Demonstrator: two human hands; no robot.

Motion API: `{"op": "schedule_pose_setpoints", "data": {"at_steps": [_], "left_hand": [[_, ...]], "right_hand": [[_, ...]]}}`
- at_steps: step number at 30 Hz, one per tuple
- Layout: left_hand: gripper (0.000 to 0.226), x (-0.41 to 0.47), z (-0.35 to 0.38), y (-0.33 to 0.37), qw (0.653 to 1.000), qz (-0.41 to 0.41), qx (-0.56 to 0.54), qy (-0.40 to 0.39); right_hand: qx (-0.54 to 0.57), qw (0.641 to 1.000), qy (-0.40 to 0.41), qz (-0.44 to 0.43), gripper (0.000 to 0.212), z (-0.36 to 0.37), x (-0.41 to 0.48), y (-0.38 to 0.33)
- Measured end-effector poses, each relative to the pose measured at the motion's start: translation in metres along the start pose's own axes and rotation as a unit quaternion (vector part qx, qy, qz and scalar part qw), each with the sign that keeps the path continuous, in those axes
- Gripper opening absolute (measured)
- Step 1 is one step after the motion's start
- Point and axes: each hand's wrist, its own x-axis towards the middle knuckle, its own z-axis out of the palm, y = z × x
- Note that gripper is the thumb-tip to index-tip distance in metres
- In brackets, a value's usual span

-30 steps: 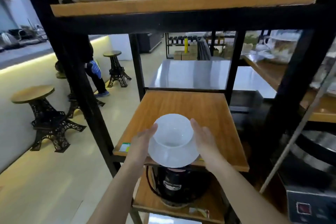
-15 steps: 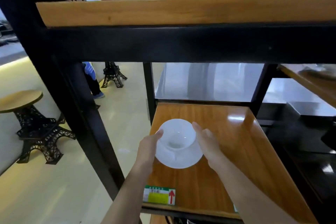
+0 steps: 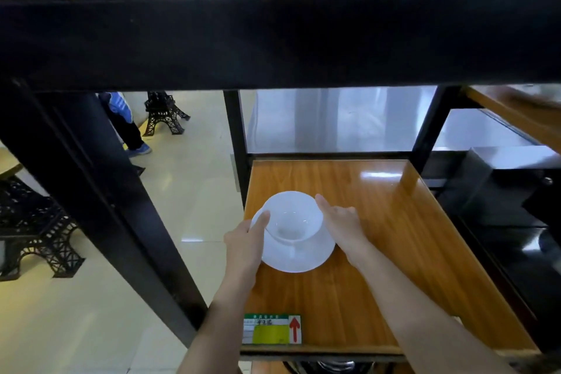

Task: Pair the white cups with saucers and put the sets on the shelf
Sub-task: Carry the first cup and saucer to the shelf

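A white cup stands upright on a white saucer, and the set is low over or on the left part of a glossy wooden shelf board. My left hand holds the saucer's left rim, thumb against the cup's side. My right hand is at the set's right side, fingers along the cup and saucer. I cannot tell whether the saucer rests fully on the board.
A black frame beam and an upper wooden shelf cross the top of the view. Black uprights stand behind the board. A green and yellow label sits at the board's front left corner. A person's legs and black stools are on the left.
The cup and saucer set moved from the board's front edge inward and down onto its left part. My head came closer, so the upper shelf beam fills the top.
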Motion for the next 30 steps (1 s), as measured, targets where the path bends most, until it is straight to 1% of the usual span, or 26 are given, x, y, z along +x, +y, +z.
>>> {"op": "schedule_pose_setpoints", "data": {"at_steps": [1,2,4,7,11,13,15,16,18,20,21,23,27,30], "left_hand": [[0.046,0.000,0.000,0.000,1.000,-0.011,0.003,0.002],[0.052,0.000,0.001,0.001,1.000,-0.019,0.004,0.002],[0.051,0.002,0.003,0.002,1.000,-0.023,0.009,-0.008],[0.044,-0.001,0.003,0.005,0.999,-0.018,0.037,-0.017],[0.048,-0.005,-0.004,0.007,0.989,0.014,0.150,0.009],[0.059,-0.015,-0.006,0.008,0.974,0.061,0.211,0.052],[0.062,-0.037,-0.007,0.011,0.963,0.146,0.206,0.091],[0.059,-0.049,-0.007,0.011,0.960,0.191,0.186,0.085],[0.054,-0.075,-0.001,0.008,0.954,0.254,0.154,0.044],[0.059,-0.095,0.010,0.000,0.943,0.289,0.167,0.010],[0.061,-0.106,0.017,-0.004,0.936,0.301,0.181,-0.003],[0.064,-0.130,0.033,-0.014,0.921,0.322,0.218,-0.035],[0.071,-0.196,0.066,-0.041,0.865,0.387,0.294,-0.127],[0.073,-0.257,0.096,-0.062,0.838,0.411,0.300,-0.195]], "right_hand": [[-0.003,1.000,0.001,0.002,0.075,-0.001,0.000,-0.001],[-0.002,1.000,-0.007,0.006,0.076,-0.002,0.000,-0.001],[-0.003,0.999,-0.025,0.020,0.081,-0.004,-0.005,-0.004],[0.010,1.000,0.000,0.002,0.079,-0.009,-0.014,-0.004],[-0.026,0.997,0.045,-0.049,0.079,-0.021,-0.033,0.007],[-0.051,0.994,0.053,-0.075,0.080,-0.029,-0.047,0.014],[-0.084,0.989,0.064,-0.101,0.080,-0.040,-0.064,0.023],[-0.113,0.985,0.069,-0.115,0.080,-0.046,-0.073,0.028],[-0.176,0.970,0.077,-0.149,0.079,-0.060,-0.094,0.041],[-0.214,0.956,0.082,-0.185,0.080,-0.075,-0.117,0.056],[-0.228,0.951,0.084,-0.189,0.081,-0.083,-0.129,0.065],[-0.257,0.946,0.088,-0.180,0.083,-0.102,-0.155,0.087],[-0.281,0.931,0.128,-0.197,0.084,-0.145,-0.219,0.138],[-0.282,0.933,0.168,-0.150,0.085,-0.184,-0.274,0.185]]}}
